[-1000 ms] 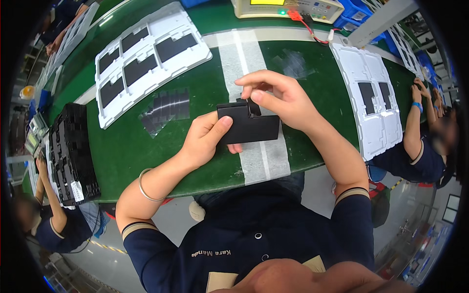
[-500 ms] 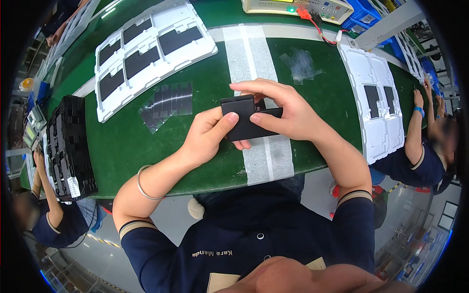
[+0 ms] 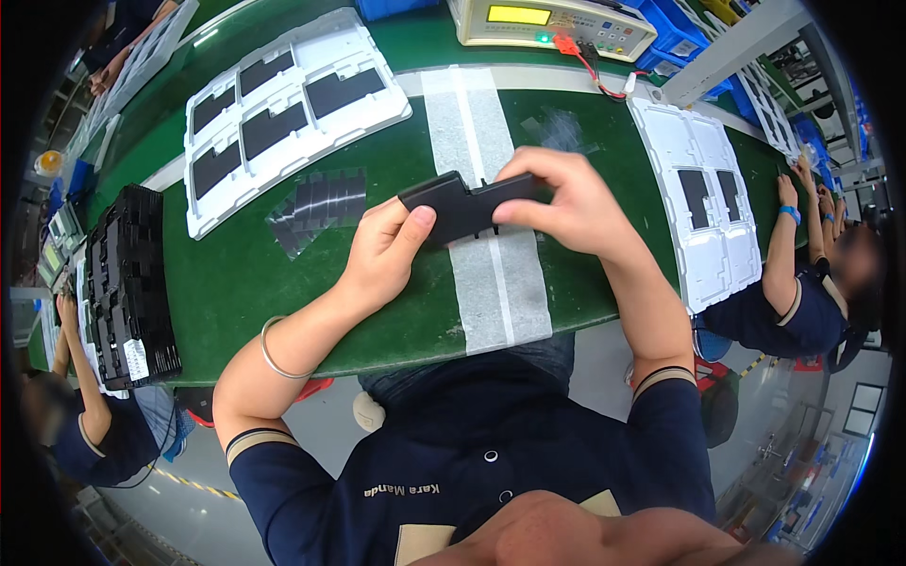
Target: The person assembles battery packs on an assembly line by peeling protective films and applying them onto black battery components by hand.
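I hold a flat black rectangular part (image 3: 469, 205) at the centre of the frame, above the green bench (image 3: 283, 283): my left hand (image 3: 382, 255) pinches its left end with thumb on top, and my right hand (image 3: 566, 203) closes its fingers over the right end, so it stays level and clear of the surface. A white stripe (image 3: 491, 274) runs under it. A white tray (image 3: 283, 104) with dark inserts lies at upper left, another white tray (image 3: 708, 208) at right, a stack of black trays (image 3: 132, 283) at far left, and a tester box (image 3: 552, 24) at the top. Co-workers sit at both sides.
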Tool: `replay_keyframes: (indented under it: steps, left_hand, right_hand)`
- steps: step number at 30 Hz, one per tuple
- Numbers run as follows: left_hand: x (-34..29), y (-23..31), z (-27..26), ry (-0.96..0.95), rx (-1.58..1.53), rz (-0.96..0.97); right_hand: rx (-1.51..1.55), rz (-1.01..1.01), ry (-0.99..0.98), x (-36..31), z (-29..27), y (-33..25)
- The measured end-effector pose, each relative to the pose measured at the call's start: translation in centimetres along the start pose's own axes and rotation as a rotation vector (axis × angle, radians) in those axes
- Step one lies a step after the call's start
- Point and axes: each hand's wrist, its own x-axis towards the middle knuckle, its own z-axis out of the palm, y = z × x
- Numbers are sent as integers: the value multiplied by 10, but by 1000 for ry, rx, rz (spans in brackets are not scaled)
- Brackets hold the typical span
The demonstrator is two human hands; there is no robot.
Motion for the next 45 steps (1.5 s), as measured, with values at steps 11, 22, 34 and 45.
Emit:
replay_keyframes:
  steps: [11, 22, 34, 45]
  left_hand:
    - [1, 3, 19, -295, 914, 331]
    - [-25, 15, 8, -396, 904, 295]
    - [-16, 17, 5, -473, 880, 153]
    - [-11, 13, 5, -560, 878, 135]
  right_hand:
    - [-706, -355, 557, -39, -13, 17]
    - [-879, -302, 131, -77, 2, 30]
    - [-729, -70, -68, -46, -6, 33]
    - [-590, -54, -126, -39, -9, 38]
